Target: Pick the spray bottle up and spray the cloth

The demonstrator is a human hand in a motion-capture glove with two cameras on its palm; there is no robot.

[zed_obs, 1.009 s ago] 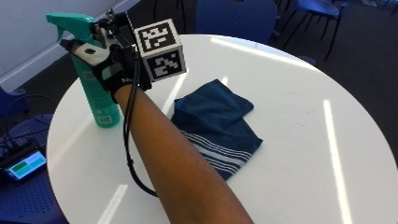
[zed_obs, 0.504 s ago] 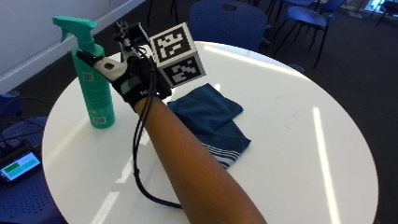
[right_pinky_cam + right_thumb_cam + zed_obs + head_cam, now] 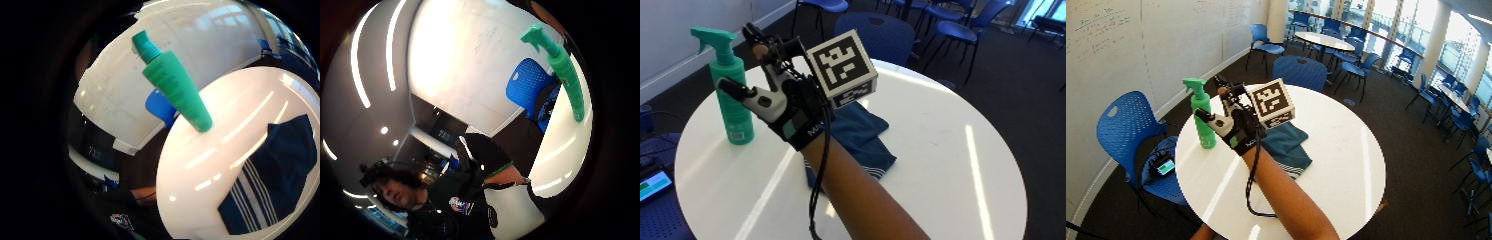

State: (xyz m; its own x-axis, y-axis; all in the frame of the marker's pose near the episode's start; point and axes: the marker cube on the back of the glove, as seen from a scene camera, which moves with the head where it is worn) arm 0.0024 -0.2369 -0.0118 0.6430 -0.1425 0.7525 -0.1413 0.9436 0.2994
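Gloved hand open beside the upright bottle, nothing held.
Outside view: the right hand (image 3: 783,107), fingers spread, hangs near the green spray bottle (image 3: 730,90) on the round table (image 3: 959,150); a careless reach could topple it, tall and narrow as it is. Palm views: bottle standing alone, striped navy cloth (image 3: 270,175) lying flat nearby.

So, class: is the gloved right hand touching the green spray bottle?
Apart. In the outside view white table shows between the open right hand and the spray bottle; neither palm view shows any finger on it.
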